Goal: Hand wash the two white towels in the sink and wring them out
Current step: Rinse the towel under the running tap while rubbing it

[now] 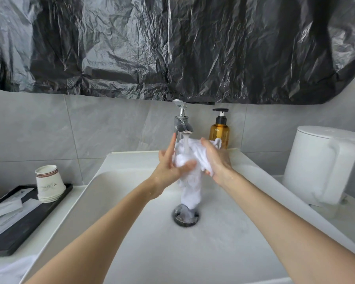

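Observation:
A wet white towel [190,181] is bunched between my two hands under the running chrome faucet [182,124], its lower end hanging down to the drain [186,216] of the white sink [131,222]. My left hand [170,165] presses its left side with straight fingers, the thumb lying across the front. My right hand [217,158] grips the bunched cloth on the right with curled fingers. Another white cloth [8,269], possibly the second towel, lies at the bottom left corner on the counter.
An amber pump bottle [219,130] stands right of the faucet. A white kettle [320,162] sits on the right counter. On the left, a black tray [29,220] holds stacked paper cups [49,183] and packets. Black plastic sheeting [172,48] covers the wall above.

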